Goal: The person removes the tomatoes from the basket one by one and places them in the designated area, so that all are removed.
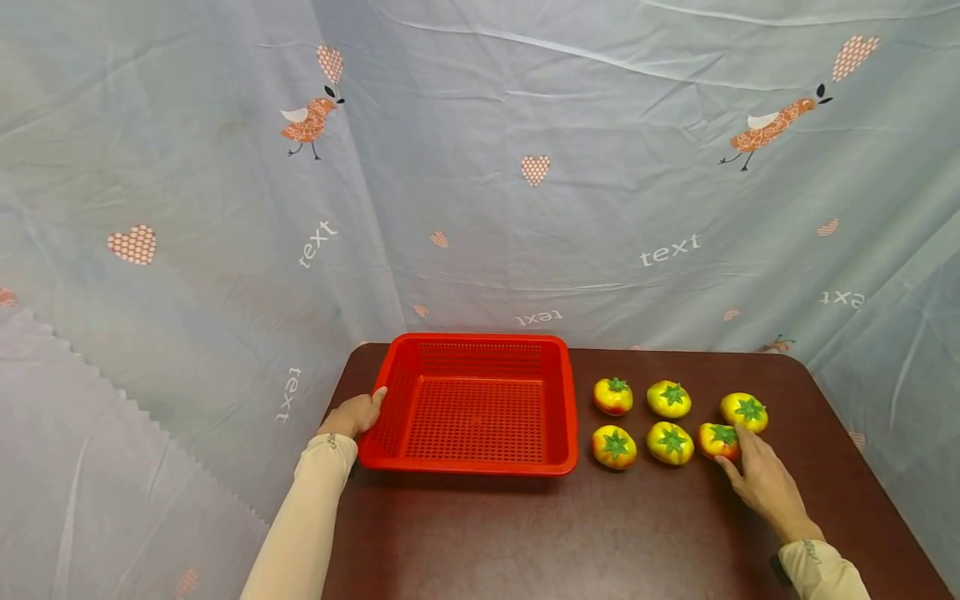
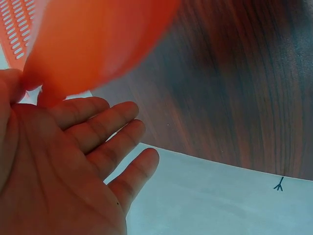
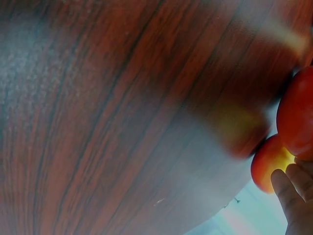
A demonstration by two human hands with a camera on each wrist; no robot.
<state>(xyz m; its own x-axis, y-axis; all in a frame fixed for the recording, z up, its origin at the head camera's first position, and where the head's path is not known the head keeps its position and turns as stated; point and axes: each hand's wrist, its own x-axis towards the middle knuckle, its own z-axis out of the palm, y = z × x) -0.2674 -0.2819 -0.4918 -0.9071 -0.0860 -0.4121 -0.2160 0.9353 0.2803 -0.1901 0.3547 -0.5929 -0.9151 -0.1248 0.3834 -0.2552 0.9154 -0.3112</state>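
My left hand [image 1: 358, 414] grips the left rim of a red plastic basket [image 1: 476, 469], with the thumb on top of the rim. In the left wrist view the basket wall [image 2: 107, 44] is blurred, and the other fingers spread beneath it. On the right, my right hand [image 1: 767, 479] holds a yellow-red tomato [image 1: 717, 441] with a green star-shaped top, thumb at its near side and fingers at its right. The right wrist view shows this tomato [image 3: 299, 112] large at the edge, with fingertips [image 3: 282, 182] overlapping another tomato [image 3: 266, 164] behind.
Several more tomatoes stand in two rows right of the basket, among them a front-left one [image 1: 614, 447], a back-middle one [image 1: 669, 399] and a back-right one [image 1: 745, 412]. The dark wooden table [image 1: 540, 533] ends at a grey printed curtain [image 1: 480, 233] behind and at both sides.
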